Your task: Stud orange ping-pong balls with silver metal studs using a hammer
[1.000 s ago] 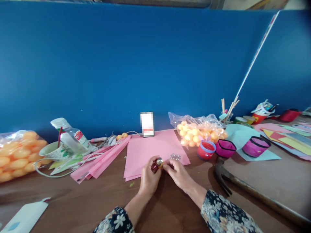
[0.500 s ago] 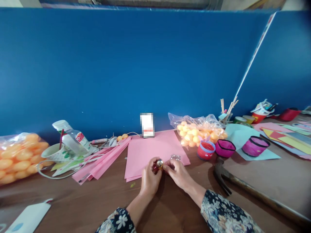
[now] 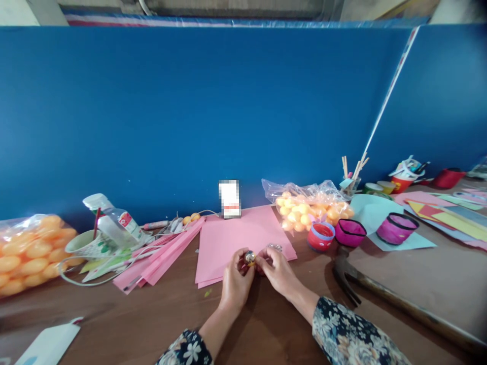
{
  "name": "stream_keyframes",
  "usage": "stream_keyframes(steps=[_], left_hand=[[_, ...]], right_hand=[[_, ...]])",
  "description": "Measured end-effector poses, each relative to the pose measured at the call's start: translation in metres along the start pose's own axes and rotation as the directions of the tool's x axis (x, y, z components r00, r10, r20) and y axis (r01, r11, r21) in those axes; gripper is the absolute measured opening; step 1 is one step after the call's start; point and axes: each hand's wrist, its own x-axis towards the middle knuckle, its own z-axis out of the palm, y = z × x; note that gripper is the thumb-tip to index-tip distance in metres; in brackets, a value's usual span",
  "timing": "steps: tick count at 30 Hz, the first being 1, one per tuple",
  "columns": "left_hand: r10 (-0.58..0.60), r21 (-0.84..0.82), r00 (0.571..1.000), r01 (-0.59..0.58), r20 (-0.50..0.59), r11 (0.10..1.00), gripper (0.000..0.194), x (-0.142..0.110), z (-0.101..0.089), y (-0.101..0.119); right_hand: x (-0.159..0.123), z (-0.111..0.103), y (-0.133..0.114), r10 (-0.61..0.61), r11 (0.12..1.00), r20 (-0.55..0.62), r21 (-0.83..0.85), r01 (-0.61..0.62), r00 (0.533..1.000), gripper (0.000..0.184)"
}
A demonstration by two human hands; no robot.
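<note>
My left hand (image 3: pixel 237 278) is closed around a small shiny metallic ball (image 3: pixel 250 257), gold and silver in colour, gripped at its left side. From the other side my right hand (image 3: pixel 278 271) comes in, thumb and forefinger pinched together at the ball's lower right edge, where a bit of yellow shows. What exactly those fingertips hold is too small to make out. Just behind the right hand, a little cluster of shiny silver pieces (image 3: pixel 275 247) lies on pink paper (image 3: pixel 236 230). Both hands are over the front edge of this paper.
On the right lie a claw hammer (image 3: pixel 384 286), two magenta cups (image 3: pixel 350 233), a red cup (image 3: pixel 321 237) and a bag of orange balls (image 3: pixel 304 210). Leftward are pink strips (image 3: pixel 160 258), a plastic bottle (image 3: pixel 117 225), a paper cup (image 3: pixel 85 243) and another ball bag (image 3: pixel 36 253). A blue partition (image 3: pixel 228 111) stands behind.
The view has tilted up slightly, so the whole scene sits a little lower. Both hands stay at the shiny ball, with barely any change in the fingers.
</note>
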Motion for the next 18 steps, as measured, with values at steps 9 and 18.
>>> stream_keyframes(steps=[9,18], left_hand=[[0.010,-0.039,0.998,-0.007,0.063,0.999,0.035,-0.002,-0.002,0.012],[0.023,-0.019,0.997,-0.022,0.079,1.000,0.031,0.000,-0.002,0.007]], right_hand=[[-0.005,0.002,-0.008,-0.001,0.982,0.003,0.190,0.000,1.000,0.020],[-0.006,-0.002,-0.015,-0.033,0.989,-0.025,0.141,0.036,0.999,0.016]])
